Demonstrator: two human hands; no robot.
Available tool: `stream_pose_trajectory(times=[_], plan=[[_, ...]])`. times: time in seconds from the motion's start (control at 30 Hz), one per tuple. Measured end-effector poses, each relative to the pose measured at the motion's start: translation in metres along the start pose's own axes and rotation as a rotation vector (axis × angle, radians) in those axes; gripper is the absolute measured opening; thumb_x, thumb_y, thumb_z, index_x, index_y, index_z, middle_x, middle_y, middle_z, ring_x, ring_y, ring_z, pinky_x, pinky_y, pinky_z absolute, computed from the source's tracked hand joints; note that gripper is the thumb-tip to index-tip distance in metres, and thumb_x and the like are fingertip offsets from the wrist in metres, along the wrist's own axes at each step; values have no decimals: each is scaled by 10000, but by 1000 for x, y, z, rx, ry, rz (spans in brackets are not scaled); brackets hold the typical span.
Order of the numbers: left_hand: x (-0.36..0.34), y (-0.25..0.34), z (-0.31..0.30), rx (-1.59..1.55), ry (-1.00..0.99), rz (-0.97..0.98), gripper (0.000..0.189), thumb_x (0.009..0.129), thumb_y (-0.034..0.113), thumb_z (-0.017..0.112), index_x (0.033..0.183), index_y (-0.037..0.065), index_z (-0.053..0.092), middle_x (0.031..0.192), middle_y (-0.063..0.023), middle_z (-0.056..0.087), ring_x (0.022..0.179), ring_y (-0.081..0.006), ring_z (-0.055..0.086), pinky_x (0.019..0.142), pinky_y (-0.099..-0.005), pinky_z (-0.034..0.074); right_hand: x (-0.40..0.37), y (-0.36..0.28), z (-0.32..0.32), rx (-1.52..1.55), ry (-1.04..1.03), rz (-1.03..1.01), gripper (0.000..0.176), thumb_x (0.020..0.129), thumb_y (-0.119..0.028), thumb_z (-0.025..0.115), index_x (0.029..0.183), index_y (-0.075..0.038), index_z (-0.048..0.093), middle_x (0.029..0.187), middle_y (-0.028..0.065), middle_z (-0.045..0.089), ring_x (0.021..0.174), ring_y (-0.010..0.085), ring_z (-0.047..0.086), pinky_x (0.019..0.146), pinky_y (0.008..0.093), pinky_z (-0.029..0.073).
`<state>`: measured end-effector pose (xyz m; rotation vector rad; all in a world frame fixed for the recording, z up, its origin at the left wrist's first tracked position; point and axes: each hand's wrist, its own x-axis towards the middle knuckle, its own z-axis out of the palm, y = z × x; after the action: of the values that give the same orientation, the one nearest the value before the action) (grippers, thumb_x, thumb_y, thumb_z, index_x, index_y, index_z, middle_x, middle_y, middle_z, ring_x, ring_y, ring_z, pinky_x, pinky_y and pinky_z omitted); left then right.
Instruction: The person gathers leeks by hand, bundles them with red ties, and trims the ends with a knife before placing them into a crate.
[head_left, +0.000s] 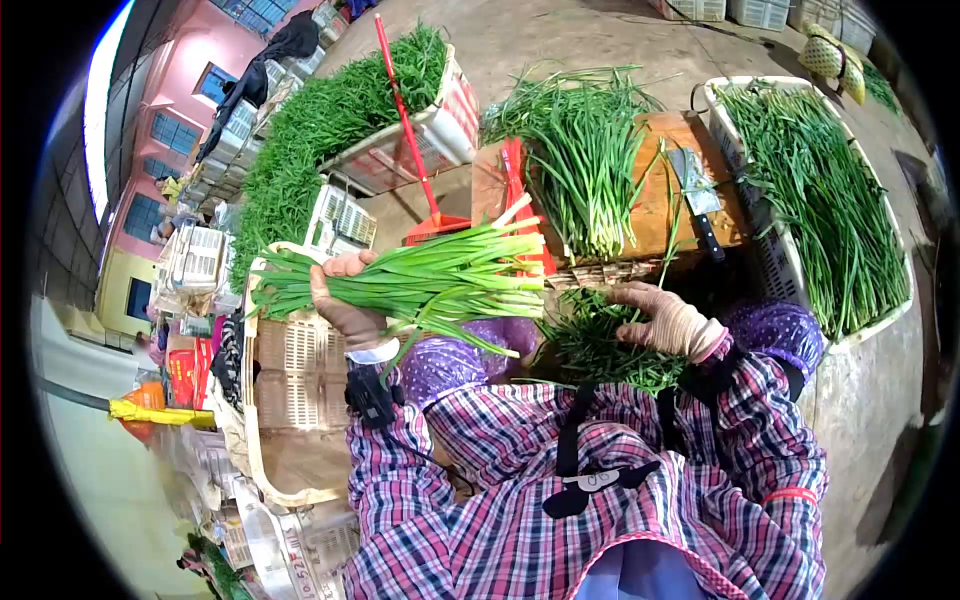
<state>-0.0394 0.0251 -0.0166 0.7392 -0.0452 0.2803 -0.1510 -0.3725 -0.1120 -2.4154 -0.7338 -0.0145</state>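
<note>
My left hand [350, 305], in a light glove, is wrapped round a bunch of garlic chives [450, 275]. The pale cut ends point right, and the green tips hang out to the left. My right hand [660, 318], also gloved, hovers over loose green leaves [605, 345] between my knees, thumb and fingers apart and nothing between them. Beyond it, a pile of chives [590, 180] lies on a wooden board [672, 215], pale ends toward me. A cleaver [697, 195] with a black handle rests on the board's right side.
A white crate [893, 215] packed with chives stands at the right. To the left is an open basket [252, 400] with a slatted wall. Farther back stand a red-handled dustpan [405, 120] and a crate [445, 125] beside heaped greens [340, 135]. Stacked crates line the far left.
</note>
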Motion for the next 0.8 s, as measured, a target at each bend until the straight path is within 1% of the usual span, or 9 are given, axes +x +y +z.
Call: stream_pose_trajectory(times=[0.07,0.1,0.2,0.27,0.47,0.53,0.6,0.7,0.8], plan=[[-7,-5,14,-81,9,-26,307,940,347,399,724,142,327,662,11,315,641,-159,333,792,-382,386,10,-20,-3,965,72,325,495,834,-178,697,1258,1,513,1157,72,599,996,124,565,892,269,456],[-10,-9,19,-125,-77,-47,304,933,350,414,726,145,326,666,15,311,645,-158,331,794,-381,382,18,-30,-12,1080,54,314,521,846,-208,689,1273,14,491,1157,80,597,1011,121,554,903,265,449],[-11,-17,27,-220,-237,-137,308,911,361,461,724,151,335,669,27,296,633,-150,319,784,-377,379,43,-46,-3,1175,122,316,478,830,-114,699,1245,32,513,1152,71,607,991,116,564,857,250,472],[-13,-21,36,-242,-293,-192,305,903,353,474,714,150,346,669,30,295,613,-144,312,779,-375,379,56,-60,7,1483,193,355,388,829,-61,686,1188,23,564,1088,64,638,956,112,585,844,245,483],[-23,-31,48,-68,-303,-146,306,908,344,476,714,146,348,670,26,334,637,-147,361,808,-359,387,67,-63,33,1613,555,466,270,854,-71,654,1112,-1,617,1004,51,661,831,113,616,758,255,518],[-31,-42,52,-75,-129,-122,285,897,326,490,713,139,379,667,20,350,622,-146,369,809,-390,410,69,-61,46,1786,674,428,285,848,-134,668,1101,-13,617,993,30,660,851,127,614,755,270,518],[-34,-49,47,-68,-144,-109,280,899,324,490,716,138,386,668,15,364,633,-156,393,814,-400,420,65,-73,32,1930,651,598,246,857,-167,643,1057,-25,620,957,34,658,841,150,615,755,284,514],[-34,-55,41,-72,4,-156,283,899,328,490,718,136,389,667,12,370,638,-170,405,824,-404,419,65,-70,41,1940,685,536,238,836,-185,608,1023,-39,613,931,58,642,809,177,607,773,326,507],[-31,-55,36,-136,-100,-161,285,899,335,489,722,135,390,665,12,368,640,-168,407,828,-405,418,57,-75,36,2078,616,538,247,829,-194,606,1018,-37,613,947,62,646,863,200,609,801,359,501]])
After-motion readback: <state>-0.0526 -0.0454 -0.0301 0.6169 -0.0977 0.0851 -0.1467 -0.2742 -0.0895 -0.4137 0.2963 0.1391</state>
